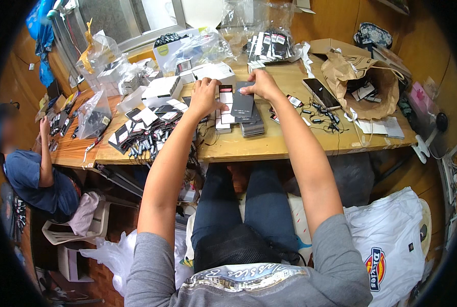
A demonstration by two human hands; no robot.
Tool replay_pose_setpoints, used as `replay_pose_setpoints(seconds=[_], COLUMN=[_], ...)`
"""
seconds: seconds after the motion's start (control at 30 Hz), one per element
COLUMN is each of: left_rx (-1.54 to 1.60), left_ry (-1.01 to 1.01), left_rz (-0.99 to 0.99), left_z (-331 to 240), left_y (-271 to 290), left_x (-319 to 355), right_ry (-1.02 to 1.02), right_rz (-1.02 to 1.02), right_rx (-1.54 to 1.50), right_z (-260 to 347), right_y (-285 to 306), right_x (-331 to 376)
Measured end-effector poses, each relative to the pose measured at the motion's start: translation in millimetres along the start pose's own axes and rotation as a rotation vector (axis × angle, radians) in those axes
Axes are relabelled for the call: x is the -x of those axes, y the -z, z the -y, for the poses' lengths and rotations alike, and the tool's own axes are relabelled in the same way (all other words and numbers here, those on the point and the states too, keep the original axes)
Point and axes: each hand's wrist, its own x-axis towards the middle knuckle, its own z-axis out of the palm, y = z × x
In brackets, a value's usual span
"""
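My right hand [261, 86] pinches a dark hang tag [242, 105] near its upper end, thumb on its face. Beneath and beside that tag, a neat stack of dark tags [252, 128] lies on the table close to the front edge. Just left of it is a stack of white-faced tags [225, 120]. My left hand [206, 97] is curled at this white stack, with the thumb on its face and a forefinger near its top edge. Left of that hand spreads a loose heap of black and white tags [146, 120] with dark cords.
A white box [161, 91] and bagged tags [270, 47] stand farther back. On the right are a phone [320, 93], tangled black cords [324, 117] and a brown paper bag [361, 71] holding tags. Another person [34, 169] sits at far left; a white shirt [387, 245] lies at right.
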Motion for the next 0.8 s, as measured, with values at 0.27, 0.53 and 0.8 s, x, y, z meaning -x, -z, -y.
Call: replay_pose_setpoints(seconds=[0.27,0.53,0.8], left_rx=[0.909,1.05,0.629], left_ry=[0.451,0.259,-0.093], left_rz=[-0.29,-0.217,-0.679], left_z=[-18,-77,-90], left_y=[27,66,64], left_x=[-3,8,40], right_ry=[0.008,0.28,0.141], right_rz=[-0.002,-0.033,-0.086], right_rx=[-0.762,-0.666,-0.696], right_z=[30,68,41], right_y=[33,52,76], right_x=[10,36,47])
